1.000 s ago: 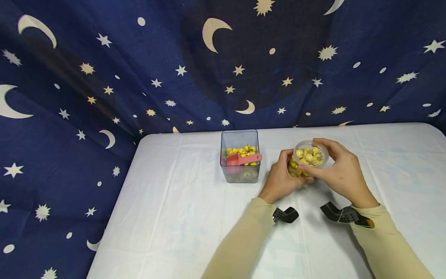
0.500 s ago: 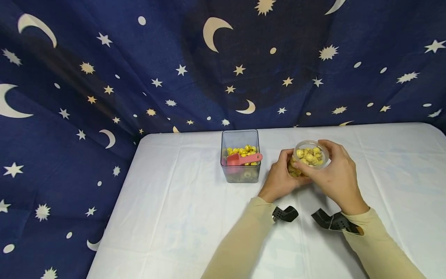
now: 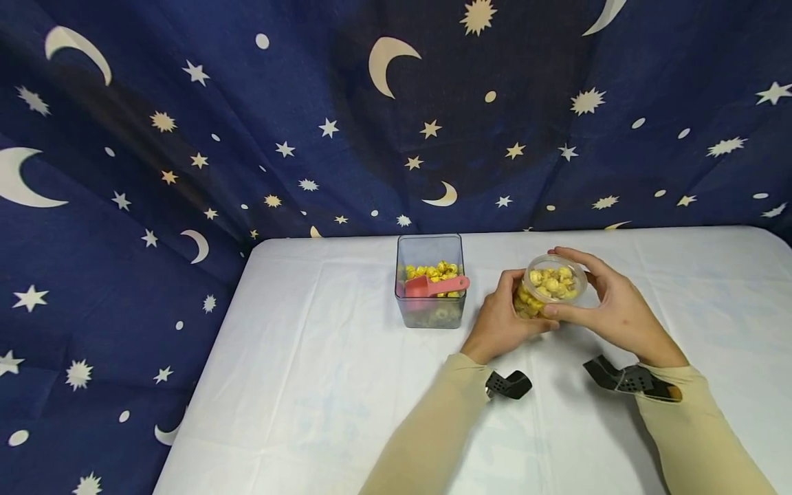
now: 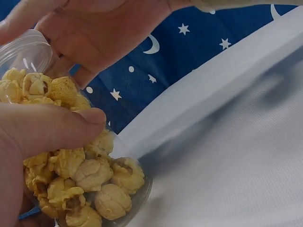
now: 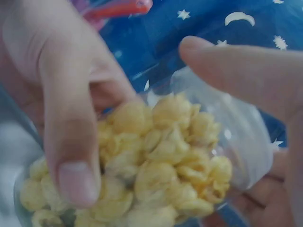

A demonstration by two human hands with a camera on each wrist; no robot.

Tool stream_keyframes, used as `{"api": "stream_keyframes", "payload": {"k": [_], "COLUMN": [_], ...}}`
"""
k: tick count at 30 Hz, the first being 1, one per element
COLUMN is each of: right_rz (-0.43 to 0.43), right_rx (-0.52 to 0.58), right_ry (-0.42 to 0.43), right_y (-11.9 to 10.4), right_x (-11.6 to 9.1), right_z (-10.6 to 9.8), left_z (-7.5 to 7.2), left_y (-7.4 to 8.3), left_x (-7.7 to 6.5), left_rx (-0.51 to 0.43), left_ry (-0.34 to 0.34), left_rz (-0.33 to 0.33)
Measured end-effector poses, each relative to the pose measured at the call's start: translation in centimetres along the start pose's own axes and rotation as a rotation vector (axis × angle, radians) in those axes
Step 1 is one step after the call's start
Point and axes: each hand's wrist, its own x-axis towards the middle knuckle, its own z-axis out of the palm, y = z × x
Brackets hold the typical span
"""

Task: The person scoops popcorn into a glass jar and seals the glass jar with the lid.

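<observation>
A round clear plastic jar full of yellow popcorn stands slightly tilted at the right of the table. My left hand grips its side, thumb across the front in the left wrist view. Around the clear lid at its top, my right hand spreads loosely. In the right wrist view the right thumb is straight and looks apart from the lid; the other fingers are partly hidden behind it.
Left of the jar stands a grey see-through square bin with more popcorn in it. A pink scoop lies inside, its handle over the bin's right side. White cloth covers the table; a dark blue star-patterned curtain hangs behind.
My right hand first turned toward me around the lid, then swung back to the right, and its thumb moved off the rim. My left hand has kept its grip on the jar.
</observation>
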Motion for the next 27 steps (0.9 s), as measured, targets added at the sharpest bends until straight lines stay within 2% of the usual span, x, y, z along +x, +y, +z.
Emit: {"api": "stream_keyframes", "payload": {"k": [6,12,20,27], "right_rz": [-0.036,-0.016,0.021,0.047], "right_rx": [-0.010,-0.120,-0.270,-0.330], "right_ry": [0.039,0.090,0.255,0.408], "right_y": [0.6,-0.4,-2.0,-2.8], "right_x": [0.0,0.0,-0.3,-0.6], "right_z": [0.2,0.5,1.9,3.5], "left_z": [0.1,0.1,0.1,0.0], "left_y": [0.1,0.0,0.0,0.0], "left_x": [0.0,0.1,0.1,0.2], "left_rx": [-0.001,-0.004,0.002,0.027], "left_ry": [0.000,0.002,0.001,0.009], "left_rz": [-0.002,-0.006,-0.003,0.022]}}
